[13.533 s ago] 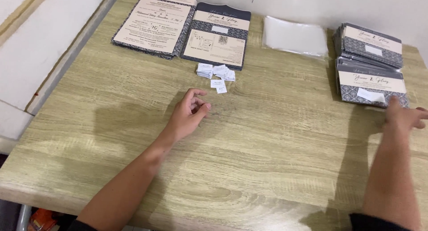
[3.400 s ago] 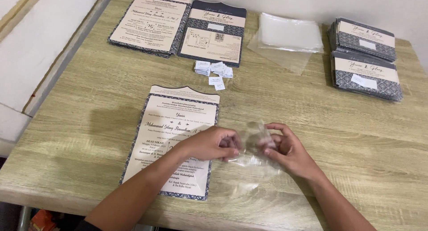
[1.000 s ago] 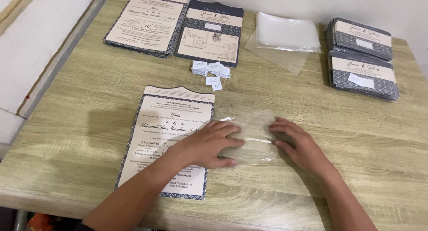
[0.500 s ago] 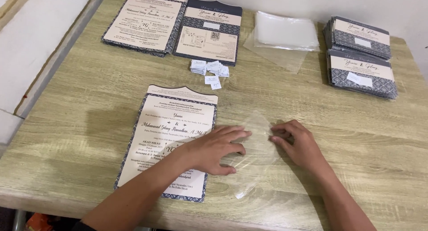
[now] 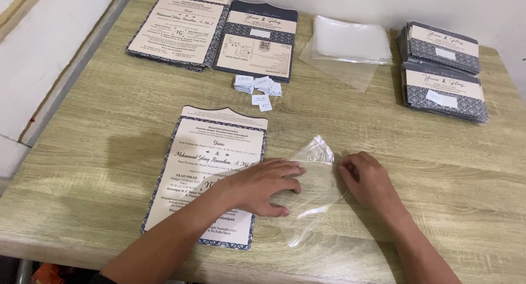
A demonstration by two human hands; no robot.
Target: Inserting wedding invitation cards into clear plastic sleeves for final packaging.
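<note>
Clear sleeve, table centre: left hand, fingers spread, pins it flat; right hand, at 3 o'clock, pinches its edge. Card at 9 o'clock.

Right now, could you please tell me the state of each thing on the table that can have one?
Clear plastic sleeve: lying flat, empty, pinned under both hands.
Single card: flat, face up, not in the sleeve.
Left hand: palm down, on the card and sleeve.
Right hand: pinching the sleeve's edge.
Spare sleeves: loosely stacked.
Open cards: stacked, face up.
Folded cards: two stacks.
Small labels: loose heap.
</note>
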